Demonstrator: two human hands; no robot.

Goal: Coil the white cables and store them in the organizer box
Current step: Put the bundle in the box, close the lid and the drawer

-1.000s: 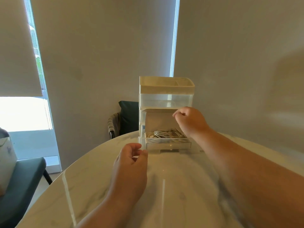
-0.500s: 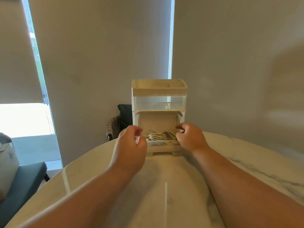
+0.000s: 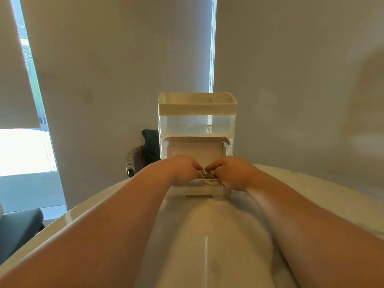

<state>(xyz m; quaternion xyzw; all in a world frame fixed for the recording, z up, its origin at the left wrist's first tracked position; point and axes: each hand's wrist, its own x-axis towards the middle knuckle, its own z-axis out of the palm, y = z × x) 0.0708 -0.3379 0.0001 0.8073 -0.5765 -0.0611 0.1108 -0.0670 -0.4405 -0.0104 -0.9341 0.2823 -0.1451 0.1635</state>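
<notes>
Two hands meet over the pulled-out bottom drawer (image 3: 199,190) of the organizer box (image 3: 197,121), which stands on the pale marble bench (image 3: 207,246) at its far side. The left hand (image 3: 182,170) comes in from the left and the right hand (image 3: 233,172) from the right, with both forearms stretched across the bench. The fingers (image 3: 196,166) of the left hand are bent downward into the drawer, and those of the right hand bend the same way, so that the tips of both hands nearly touch each other. Between and just under them lie the white cables (image 3: 207,175), inside the drawer, with only a small patch of loops showing. The fingertips rest on the cables, but I cannot tell whether they pinch them or only press them down.

Above the drawer the box has a clear middle section and a cream top tray with compartments. Behind the bench, left of the box, stands a dark chair (image 3: 149,146). A bright window (image 3: 25,150) fills the left edge.
</notes>
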